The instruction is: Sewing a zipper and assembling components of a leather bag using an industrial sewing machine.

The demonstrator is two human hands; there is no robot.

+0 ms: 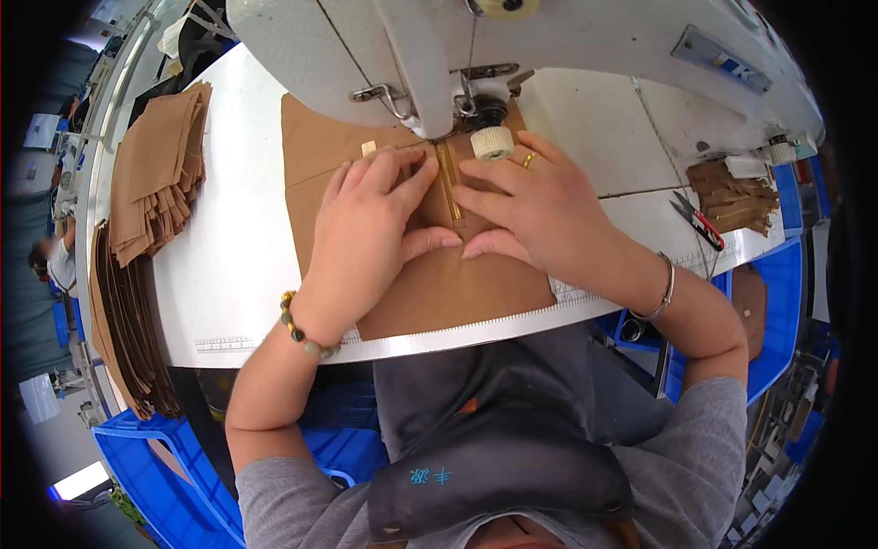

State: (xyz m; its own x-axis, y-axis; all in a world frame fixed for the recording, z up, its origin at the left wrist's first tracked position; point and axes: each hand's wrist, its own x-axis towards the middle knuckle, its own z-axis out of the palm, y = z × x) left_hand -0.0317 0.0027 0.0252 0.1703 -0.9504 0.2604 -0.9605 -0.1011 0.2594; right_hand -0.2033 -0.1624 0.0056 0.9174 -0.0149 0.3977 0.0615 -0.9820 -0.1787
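A brown fabric panel (430, 297) lies flat on the white table under the sewing machine's (604, 41) needle area. Down its middle runs a zipper (451, 188) with gold-coloured teeth. My left hand (366, 224) rests on the panel left of the zipper, fingers bent and thumb stretched toward the middle. On the other side, my right hand (549, 206) presses the cloth with spread fingers beside the zipper. The two thumb tips nearly meet just below the zipper's lower end. Machine parts hide the panel's far edge and the needle tip.
Stacks of brown fabric pieces (160, 178) lie along the table's left side. At the right are red-handled thread snips (702, 224) and a bundle of brown zippers (732, 197). Blue bins (151, 467) stand below the table. A ruler strip (430, 346) follows its front edge.
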